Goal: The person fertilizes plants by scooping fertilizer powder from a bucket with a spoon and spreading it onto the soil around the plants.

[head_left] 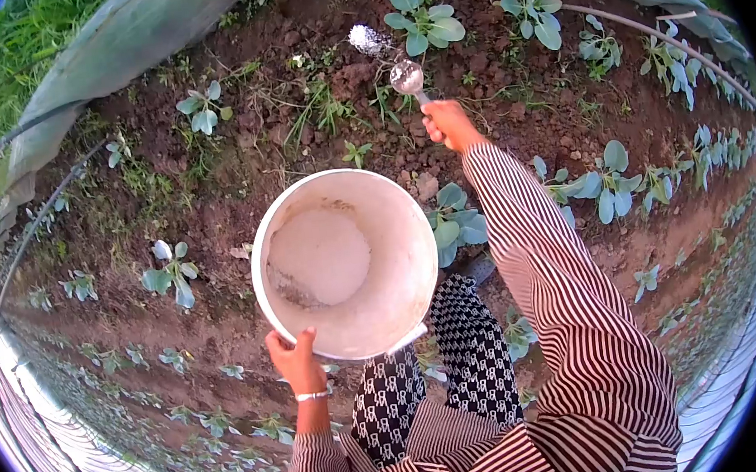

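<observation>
My left hand (297, 360) is closed on the near-left rim of a white bucket (408, 260), which tilts so that I look into it. White granular material (321, 255) covers part of the bucket's bottom. Stretched forward, my right hand (451, 125) grips the handle of a metal spoon (406, 77), with some white residue in its bowl. Just beyond the spoon a small heap of white granules (366, 39) lies on the soil, to the left of a leafy cabbage seedling (424, 18).
More seedlings (534, 8) grow in rows on the brown soil (210, 193), with weeds (320, 109) between them. Curved hoops (22, 129) and a translucent sheet (118, 42) border the bed. One seedling (457, 221) stands close to the bucket's right side, near my legs (475, 345).
</observation>
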{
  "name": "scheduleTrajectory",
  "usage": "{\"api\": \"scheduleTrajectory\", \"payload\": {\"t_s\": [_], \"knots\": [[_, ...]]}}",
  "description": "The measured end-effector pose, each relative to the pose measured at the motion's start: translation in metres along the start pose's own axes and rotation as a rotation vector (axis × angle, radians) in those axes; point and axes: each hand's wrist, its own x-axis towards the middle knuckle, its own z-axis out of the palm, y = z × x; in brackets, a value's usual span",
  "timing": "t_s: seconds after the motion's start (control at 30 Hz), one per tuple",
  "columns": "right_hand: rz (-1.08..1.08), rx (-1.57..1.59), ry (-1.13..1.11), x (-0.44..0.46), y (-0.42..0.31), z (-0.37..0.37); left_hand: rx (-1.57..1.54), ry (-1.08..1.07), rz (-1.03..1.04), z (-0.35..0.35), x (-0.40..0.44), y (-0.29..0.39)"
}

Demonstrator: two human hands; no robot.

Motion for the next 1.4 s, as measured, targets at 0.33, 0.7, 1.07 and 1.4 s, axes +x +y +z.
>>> {"api": "scheduleTrajectory", "payload": {"t_s": [0.33,0.7,1.07,1.4], "knots": [[-0.494,-1.245,0.301,0.045,0.097,0.028,-0.203,0.167,-0.170,-0.039,-0.009,-0.018],[-0.607,-1.388,0.329,0.161,0.137,0.052,0.239,0.108,-0.245,-0.083,-0.002,-0.064],[-0.510,-1.194,0.362,0.238,0.040,0.112,0.732,0.012,-0.041,-0.059,0.000,-0.060],[-1.137,-0.864,0.521,0.204,0.009,0.060,0.770,-0.039,-0.012,-0.061,-0.006,-0.066]]}}
